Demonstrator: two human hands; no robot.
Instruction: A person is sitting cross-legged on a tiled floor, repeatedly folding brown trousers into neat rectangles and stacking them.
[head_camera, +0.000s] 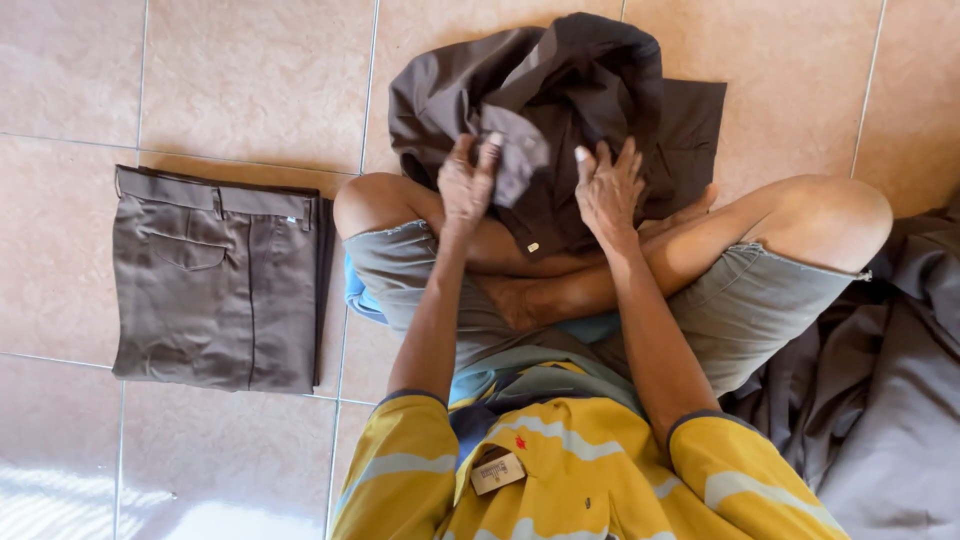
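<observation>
— Where are the hands?

— Both are out in front, over the crossed legs (560, 290) of a person sitting on the tiled floor (240, 80). The left hand (466, 185) has its fingers closed on a fold of a dark brown garment (560, 90) — a bunch of cloth is pinched up between thumb and fingers. The right hand (608, 190) lies on the same garment with the fingers spread and slightly curled, pressing on the cloth rather than pinching it.

— And the garment itself?

— Crumpled in a heap, partly on the shins and partly on the floor just beyond the knees. One flat corner sticks out to the right of the heap. A small pale button (533, 247) shows near its lower edge, between the two wrists.

— Anything else around?

— To the left, well apart from the hands, a pair of brown trousers (215, 280) lies folded flat on the tiles, waistband at the top, back pocket showing. To the right, beside the knee, there is a loose pile of grey cloth (880, 390). The person wears grey shorts and a yellow striped shirt (590, 480) — a small tag hangs at its collar.
</observation>
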